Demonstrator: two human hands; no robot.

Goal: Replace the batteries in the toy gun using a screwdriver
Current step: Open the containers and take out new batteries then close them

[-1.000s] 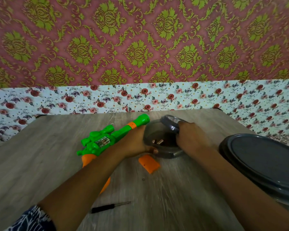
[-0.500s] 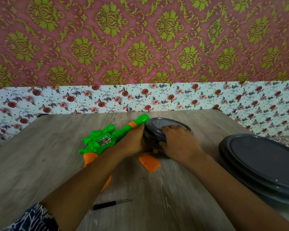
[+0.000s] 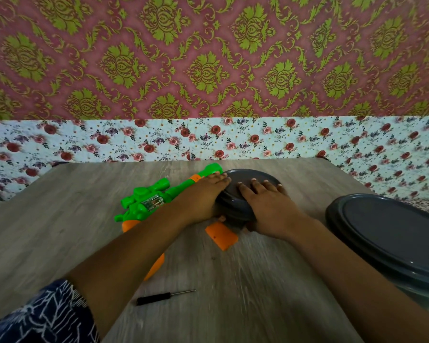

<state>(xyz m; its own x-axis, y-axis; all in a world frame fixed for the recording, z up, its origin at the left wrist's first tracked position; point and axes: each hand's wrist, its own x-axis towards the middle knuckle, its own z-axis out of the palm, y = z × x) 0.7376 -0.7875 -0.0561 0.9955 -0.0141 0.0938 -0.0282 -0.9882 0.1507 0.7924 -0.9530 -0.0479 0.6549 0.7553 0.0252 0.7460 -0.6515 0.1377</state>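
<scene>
A green and orange toy gun lies on the wooden table, partly hidden under my left forearm. Its orange battery cover lies loose in front of a small grey lidded container. My left hand rests against the container's left side with its fingers straight on the lid's edge. My right hand presses flat on the lid from the right. A small black-handled screwdriver lies near the table's front, apart from both hands.
A large grey lidded container stands at the right edge of the table. Flowered wallpaper backs the table's far edge.
The small container's lid was lifted open a second ago with its contents showing. It now sits down on the container, and my right hand has flattened on top of it.
</scene>
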